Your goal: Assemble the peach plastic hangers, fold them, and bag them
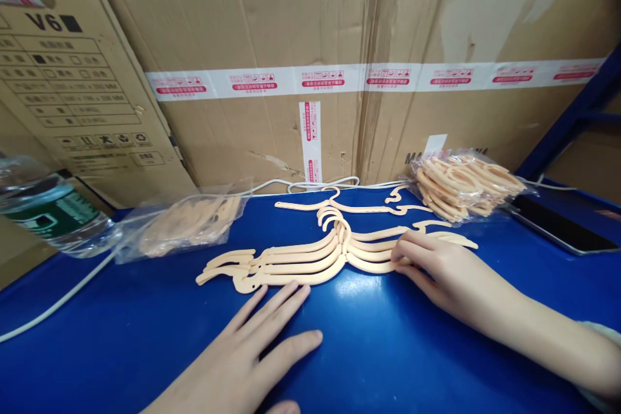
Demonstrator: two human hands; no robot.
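Several thin peach plastic hangers (310, 255) lie nested in a flat row on the blue table (145, 336). My right hand (436, 268) rests on the right ends of that row, fingers pressed down on them, holding nothing up. My left hand (257, 349) lies flat on the table just in front of the row's left end, fingers stretched and apart, touching no hanger. One more hanger (359, 208) lies alone behind the row.
A clear bag of hangers (466, 184) sits at the back right, another bag (189, 223) at the left. A water bottle (48, 210) lies far left. A phone or tablet (563, 226) lies at right. White cable (58, 301) crosses the table. Cardboard boxes (310, 45) stand behind.
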